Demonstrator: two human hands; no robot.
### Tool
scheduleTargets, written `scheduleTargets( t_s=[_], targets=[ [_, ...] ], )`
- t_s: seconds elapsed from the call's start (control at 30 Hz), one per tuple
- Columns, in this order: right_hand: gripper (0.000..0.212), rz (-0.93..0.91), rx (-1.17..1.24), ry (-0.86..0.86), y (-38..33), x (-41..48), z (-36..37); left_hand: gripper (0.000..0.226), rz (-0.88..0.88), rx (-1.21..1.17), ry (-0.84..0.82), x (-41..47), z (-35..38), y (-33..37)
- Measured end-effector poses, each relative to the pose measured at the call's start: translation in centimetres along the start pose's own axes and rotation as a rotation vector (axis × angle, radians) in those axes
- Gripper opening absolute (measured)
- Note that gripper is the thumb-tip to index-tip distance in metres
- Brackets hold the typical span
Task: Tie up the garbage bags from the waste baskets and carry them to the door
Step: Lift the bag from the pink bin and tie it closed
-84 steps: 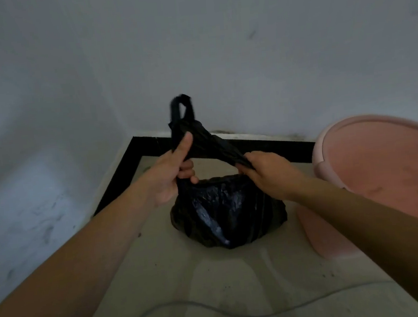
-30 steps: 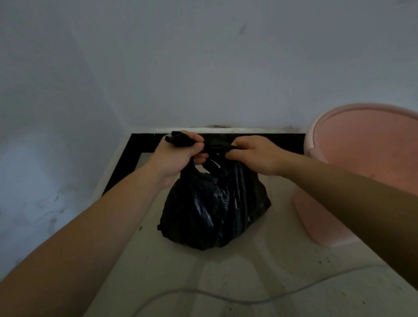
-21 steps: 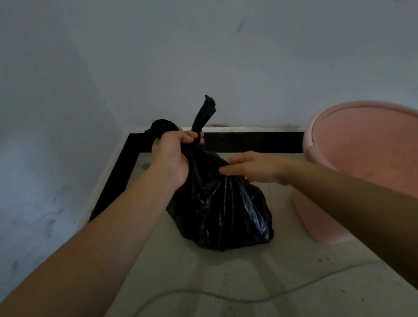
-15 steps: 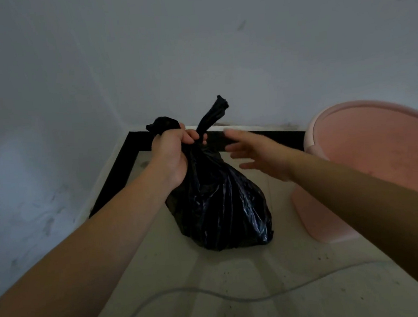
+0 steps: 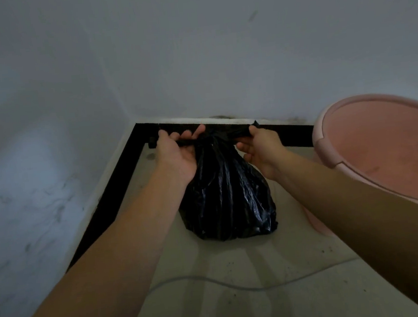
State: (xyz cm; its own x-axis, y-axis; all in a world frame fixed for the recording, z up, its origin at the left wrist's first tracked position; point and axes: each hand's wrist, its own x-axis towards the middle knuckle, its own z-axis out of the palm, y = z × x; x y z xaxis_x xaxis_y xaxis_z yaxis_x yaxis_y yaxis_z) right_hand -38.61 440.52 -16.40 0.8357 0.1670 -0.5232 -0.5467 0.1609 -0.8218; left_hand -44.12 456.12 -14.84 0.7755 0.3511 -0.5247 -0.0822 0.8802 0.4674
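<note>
Pulling the knot tight on the garbage bag [image 5: 227,197].
My left grip [image 5: 177,156] and right grip [image 5: 260,150] each clench a twisted end of the bag's top, drawn out to opposite sides above its neck. The bag sits on the floor [image 5: 239,270] in the corner, beside the pink waste basket [image 5: 381,157]. Next, I judge, comes a firm outward tug, then a lift by the knot.

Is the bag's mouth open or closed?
Closed: the bag is gathered at the neck, left hand and right hand gripping its ends sideways.
</note>
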Motion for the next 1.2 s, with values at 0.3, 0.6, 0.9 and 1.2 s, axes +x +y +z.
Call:
scheduleTargets(
  t_s=[0.3,0.6,0.9,1.2],
  targets=[
    [0.031,-0.060,0.016,0.348,2.9,3.5,-5.3,0.043,0.128,0.274,0.311,0.7,-8.6,1.2],
    [0.077,0.057,-0.583,-0.155,4.6,-0.1,-4.5,0.117,0.008,0.926,0.221,-1.1,-9.4,-1.8],
    [0.055,-0.146,-0.574,-0.085,6.5,1.3,-4.2,0.020,0.277,1.043,0.012,-1.3,-8.5,-3.8],
    [0.031,-0.280,-0.372,-0.119,5.2,0.9,-2.2,0.012,0.501,1.002,0.034,-1.3,-7.6,-5.1]
  ],
)
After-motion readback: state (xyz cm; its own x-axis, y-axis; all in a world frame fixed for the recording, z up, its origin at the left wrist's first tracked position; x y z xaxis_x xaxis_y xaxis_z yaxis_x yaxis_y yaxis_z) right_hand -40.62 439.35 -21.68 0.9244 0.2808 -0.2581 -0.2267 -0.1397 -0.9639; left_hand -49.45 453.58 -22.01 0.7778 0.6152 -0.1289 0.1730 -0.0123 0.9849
